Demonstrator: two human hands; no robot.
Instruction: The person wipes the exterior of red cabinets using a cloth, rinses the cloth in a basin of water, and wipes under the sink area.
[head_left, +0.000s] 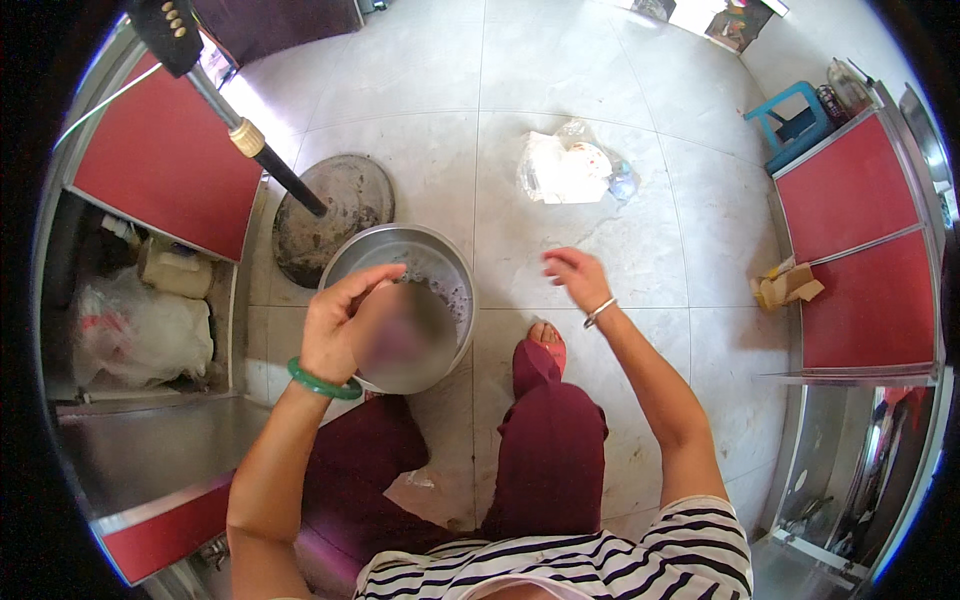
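A round metal basin (463, 262) stands on the floor in front of me, with sudsy liquid (450, 289) inside. My left hand (334, 322), wearing a green bangle (322, 381), hovers over the basin's left side. A blurred patch covers its fingers and much of the basin, so what it holds, if anything, is hidden. To the right of the basin my right hand (581, 277) is raised above the tiles, fingers loosely bent and apart, with nothing visible in it. A silver bracelet (600, 312) circles that wrist.
Left of the basin, a pole (289, 180) rises from a round, dirty base (360, 191). A clear plastic bag with white contents (566, 172) lies ahead. Red-panelled cabinets (169, 165) flank both sides. A blue stool (795, 135) and torn cardboard (787, 286) are at right.
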